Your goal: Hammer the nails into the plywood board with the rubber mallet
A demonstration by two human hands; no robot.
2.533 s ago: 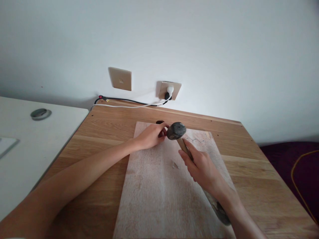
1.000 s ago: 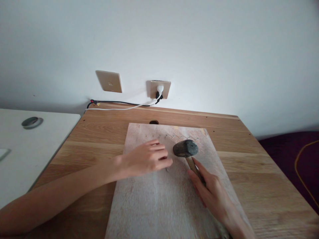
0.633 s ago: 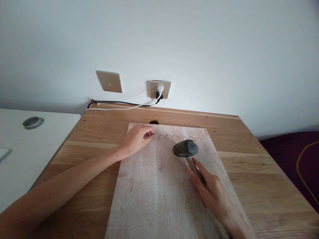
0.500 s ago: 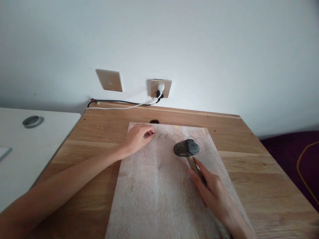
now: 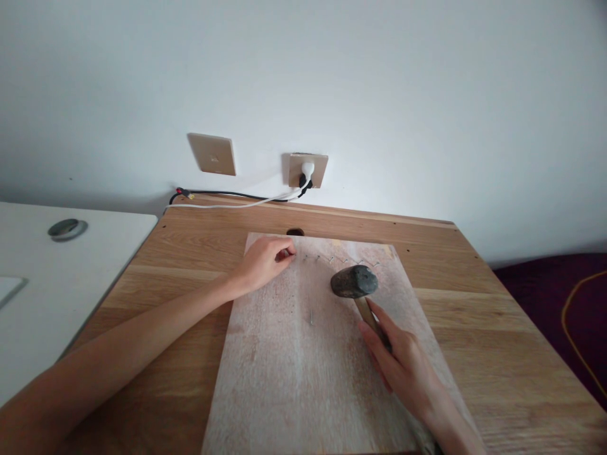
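A pale wooden board [image 5: 303, 379] lies on a brown wooden table [image 5: 493, 328]. My left hand [image 5: 262, 261] rests near the board's far left corner, its fingertips pinched on a small nail [image 5: 286, 254] held against the board. A row of several nails [image 5: 344, 260] stands along the far edge to its right. My right hand [image 5: 401, 363] grips the wooden handle of a hammer [image 5: 354, 282], whose dark head hovers over the board right of centre. One loose nail [image 5: 312, 318] lies mid-board.
Two wall plates sit on the white wall: a blank one [image 5: 212, 153] and a socket [image 5: 308, 170] with a plug, from which cables [image 5: 227, 199] run along the table's back edge. A white desk [image 5: 57, 278] with a grey grommet [image 5: 67, 228] adjoins on the left.
My left hand picked a nail from the middle of the board and moved to the far left corner, where it now holds still. The hammer has stayed almost in place.
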